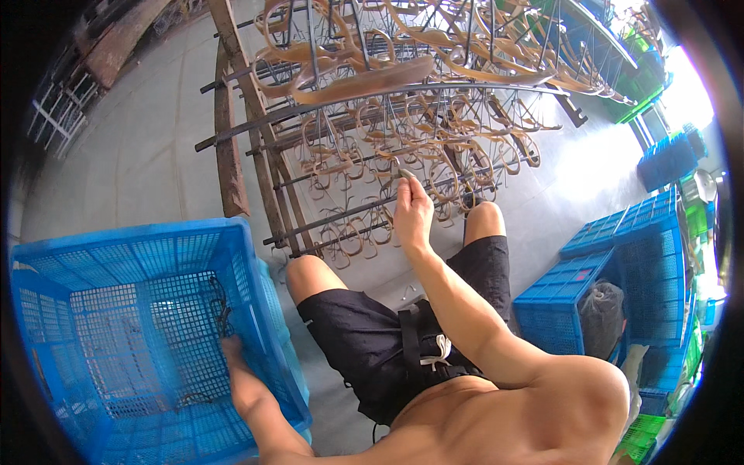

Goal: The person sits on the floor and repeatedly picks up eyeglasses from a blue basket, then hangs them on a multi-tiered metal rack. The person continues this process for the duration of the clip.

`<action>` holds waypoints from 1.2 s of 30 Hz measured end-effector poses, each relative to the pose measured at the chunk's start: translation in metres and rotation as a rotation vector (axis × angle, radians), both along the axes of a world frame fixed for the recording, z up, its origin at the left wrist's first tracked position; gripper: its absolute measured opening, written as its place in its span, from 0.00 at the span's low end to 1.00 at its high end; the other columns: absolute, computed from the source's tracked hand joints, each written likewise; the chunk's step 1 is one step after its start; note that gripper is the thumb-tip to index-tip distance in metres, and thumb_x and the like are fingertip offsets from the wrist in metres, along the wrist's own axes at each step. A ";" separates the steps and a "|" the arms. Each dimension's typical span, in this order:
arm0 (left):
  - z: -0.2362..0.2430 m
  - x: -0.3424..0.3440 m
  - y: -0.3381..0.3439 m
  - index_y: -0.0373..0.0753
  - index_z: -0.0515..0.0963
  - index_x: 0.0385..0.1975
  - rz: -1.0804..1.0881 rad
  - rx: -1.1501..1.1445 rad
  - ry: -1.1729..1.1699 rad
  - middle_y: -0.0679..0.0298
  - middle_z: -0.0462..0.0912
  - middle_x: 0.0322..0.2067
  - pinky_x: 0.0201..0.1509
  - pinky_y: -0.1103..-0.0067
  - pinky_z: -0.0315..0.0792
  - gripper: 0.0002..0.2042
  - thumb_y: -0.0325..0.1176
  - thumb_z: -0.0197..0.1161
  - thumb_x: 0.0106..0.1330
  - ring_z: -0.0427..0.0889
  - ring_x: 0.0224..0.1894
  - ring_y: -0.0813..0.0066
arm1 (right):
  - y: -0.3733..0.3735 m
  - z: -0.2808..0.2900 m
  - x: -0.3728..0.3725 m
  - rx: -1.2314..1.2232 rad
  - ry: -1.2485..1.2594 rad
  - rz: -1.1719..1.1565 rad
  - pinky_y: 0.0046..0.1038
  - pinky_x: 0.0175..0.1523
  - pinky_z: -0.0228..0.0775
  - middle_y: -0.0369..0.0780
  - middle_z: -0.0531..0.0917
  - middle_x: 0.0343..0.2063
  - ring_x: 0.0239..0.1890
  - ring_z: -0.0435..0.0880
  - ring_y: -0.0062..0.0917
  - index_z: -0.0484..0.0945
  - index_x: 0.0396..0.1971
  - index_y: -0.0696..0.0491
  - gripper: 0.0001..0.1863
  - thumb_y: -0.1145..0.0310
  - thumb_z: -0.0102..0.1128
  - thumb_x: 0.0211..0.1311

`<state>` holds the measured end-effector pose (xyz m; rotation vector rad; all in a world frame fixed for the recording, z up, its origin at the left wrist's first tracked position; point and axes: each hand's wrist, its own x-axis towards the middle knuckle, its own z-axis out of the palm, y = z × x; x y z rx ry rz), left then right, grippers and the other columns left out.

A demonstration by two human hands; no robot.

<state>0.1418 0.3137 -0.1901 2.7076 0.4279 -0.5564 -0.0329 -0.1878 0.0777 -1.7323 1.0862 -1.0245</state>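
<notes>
My right hand [413, 208] reaches forward to the hanging rack, its thumb and fingers pinched together. A small grey-brown tip [406, 173] shows at its fingertips; I cannot make out what it belongs to. Right around that hand hang many tan, glossy curved strips [364, 82] on thin wire hooks, in rows along dark metal bars [263, 124]. My left hand [232, 346] is down inside a large blue mesh crate [246, 263] at the left. Its fingers meet a tangle of dark wire hooks [222, 304] and seem closed on it, though they are small and partly hidden.
A brown upright post [226, 147] carries the bars at the rack's left. More blue crates [558, 298] stand at the right, with a dark plastic bag [601, 319] beside them. Green crates [643, 70] are stacked at the far right. Both my knees are close to the rack.
</notes>
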 end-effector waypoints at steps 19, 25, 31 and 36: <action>0.094 -0.018 -0.078 0.28 0.71 0.40 0.142 -0.307 -0.515 0.53 0.78 0.33 0.39 0.71 0.69 0.29 0.52 0.63 0.55 0.77 0.34 0.61 | -0.019 -0.015 -0.001 0.336 -0.268 0.108 0.19 0.21 0.49 0.28 0.65 0.14 0.17 0.57 0.12 0.75 0.34 0.59 0.11 0.66 0.48 0.64; 0.206 -0.040 -0.153 0.34 0.74 0.38 -0.126 -0.781 -0.785 0.68 0.71 0.27 0.30 0.86 0.64 0.19 0.41 0.67 0.55 0.66 0.26 0.82 | -0.020 -0.009 -0.024 0.162 0.062 0.259 0.29 0.30 0.66 0.39 0.73 0.18 0.22 0.73 0.26 0.68 0.44 0.60 0.16 0.64 0.47 0.64; 0.287 -0.110 -0.227 0.33 0.73 0.38 -0.625 -0.940 -0.566 0.71 0.67 0.27 0.28 0.86 0.57 0.17 0.38 0.63 0.55 0.59 0.25 0.85 | -0.010 -0.019 -0.027 0.257 -0.219 0.247 0.23 0.24 0.61 0.34 0.71 0.16 0.18 0.68 0.18 0.70 0.41 0.60 0.14 0.64 0.46 0.67; 0.285 -0.129 -0.262 0.33 0.75 0.29 -0.747 -1.172 -0.380 0.68 0.73 0.26 0.33 0.83 0.62 0.19 0.47 0.49 0.65 0.69 0.28 0.80 | 0.000 -0.021 -0.014 0.207 -0.196 0.140 0.21 0.23 0.55 0.32 0.64 0.15 0.19 0.60 0.15 0.72 0.41 0.58 0.12 0.66 0.46 0.67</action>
